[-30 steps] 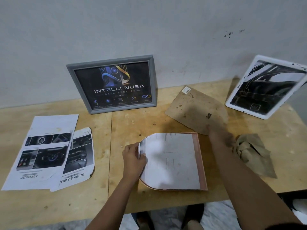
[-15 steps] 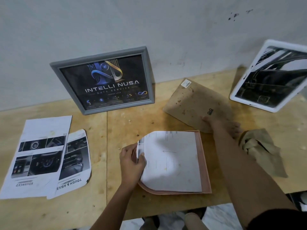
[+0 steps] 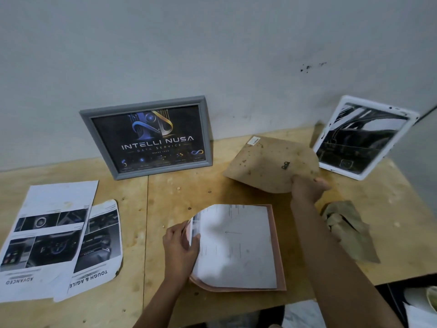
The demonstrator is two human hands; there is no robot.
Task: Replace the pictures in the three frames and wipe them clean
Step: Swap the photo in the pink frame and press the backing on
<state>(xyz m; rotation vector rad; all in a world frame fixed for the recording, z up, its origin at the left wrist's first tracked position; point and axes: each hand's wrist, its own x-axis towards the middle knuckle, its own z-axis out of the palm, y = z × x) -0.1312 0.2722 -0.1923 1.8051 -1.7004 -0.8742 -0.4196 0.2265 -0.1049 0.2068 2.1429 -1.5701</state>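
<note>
A pink frame [image 3: 278, 252] lies face down on the wooden table [image 3: 165, 192], with a white picture sheet [image 3: 236, 247] lying on its back. My left hand [image 3: 181, 247] pinches the sheet's left edge. My right hand [image 3: 306, 188] grips the near edge of a brown backing board [image 3: 269, 162] and holds it tilted off the table. A grey frame [image 3: 146, 138] with a dark "INTELLI NUSA" picture leans on the wall. A white frame [image 3: 364, 138] with a black-and-white picture leans at the right.
Two loose printed pictures [image 3: 54, 237] lie on the table's left part. A crumpled brown cloth [image 3: 350, 230] sits right of my right forearm. The table's front edge runs just below the pink frame.
My right hand has taken hold of the backing board and lifted its near edge off the table. My left hand keeps its pinch on the sheet. The view has shifted.
</note>
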